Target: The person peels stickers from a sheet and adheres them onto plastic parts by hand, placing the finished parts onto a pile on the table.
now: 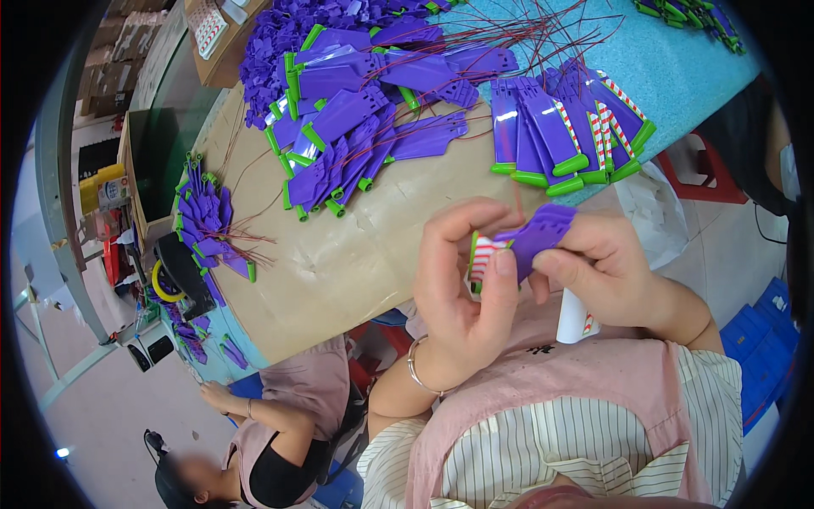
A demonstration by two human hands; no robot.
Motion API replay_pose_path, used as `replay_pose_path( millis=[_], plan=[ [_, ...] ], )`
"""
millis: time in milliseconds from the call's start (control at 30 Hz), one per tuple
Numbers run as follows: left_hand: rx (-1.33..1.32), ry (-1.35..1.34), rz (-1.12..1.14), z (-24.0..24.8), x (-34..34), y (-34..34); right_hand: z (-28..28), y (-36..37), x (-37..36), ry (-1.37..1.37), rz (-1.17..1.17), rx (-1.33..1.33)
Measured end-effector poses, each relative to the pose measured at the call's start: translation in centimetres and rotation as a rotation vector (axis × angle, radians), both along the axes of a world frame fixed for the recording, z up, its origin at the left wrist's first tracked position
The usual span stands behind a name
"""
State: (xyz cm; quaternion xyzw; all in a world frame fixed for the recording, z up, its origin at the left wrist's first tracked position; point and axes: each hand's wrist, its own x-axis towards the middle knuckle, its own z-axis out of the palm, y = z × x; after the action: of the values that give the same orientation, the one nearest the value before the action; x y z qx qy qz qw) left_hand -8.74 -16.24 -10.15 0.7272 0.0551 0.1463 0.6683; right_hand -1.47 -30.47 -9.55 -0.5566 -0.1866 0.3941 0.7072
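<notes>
Thumb and fingers of the left hand [465,327] pinch the green-edged end of a flat purple plastic piece [543,236], where a red-and-white striped strip [483,259] shows; the right hand [612,263] is clamped on its slotted end, so the piece is stretched between the two, raised above the worktable's near edge. A curled white sheet with stripes [571,321] hangs just below the right hand; whether those fingers grip it, I cannot tell. Good handling here probably means steadying the slotted end, squaring the strip to the green edge, and pressing from one end so no crease forms.

Brown covering [356,267] spreads over the table, slightly rumpled, beside a blue speckled surface [653,64]. Beyond the hands, a fan of striped purple pieces [593,127] lies near a larger heap of purple pieces [348,106], with thin dark-red cords trailing. Toward the left stands a black tape dispenser [186,271]. Past the table, a co-worker [288,416] sits at its left end; blue crates [759,339], a red stool [704,174] and stacked cartons [114,72] fill the room's edges.
</notes>
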Motion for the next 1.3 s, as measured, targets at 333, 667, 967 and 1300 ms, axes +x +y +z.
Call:
replay_pose_path(
  millis=[333,667,967,1300],
  plan=[
    [0.344,-0.2,0.222,-0.9,-0.8,0.2,0.2,-0.3,1.0,0.226,-0.076,0.208],
    [0.274,-0.067,0.058,0.6,0.1,-0.9,-0.2,0.0,0.4,0.017,-0.156,0.236],
    [0.35,-0.096,-0.035,0.0,0.4,-1.0,-0.2,-0.6,1.5,0.004,-0.314,0.171],
    [0.827,-0.161,-0.11,-1.2,4.2,-2.1,-1.0,-3.1,2.1,-0.037,-0.463,-0.033]
  ],
)
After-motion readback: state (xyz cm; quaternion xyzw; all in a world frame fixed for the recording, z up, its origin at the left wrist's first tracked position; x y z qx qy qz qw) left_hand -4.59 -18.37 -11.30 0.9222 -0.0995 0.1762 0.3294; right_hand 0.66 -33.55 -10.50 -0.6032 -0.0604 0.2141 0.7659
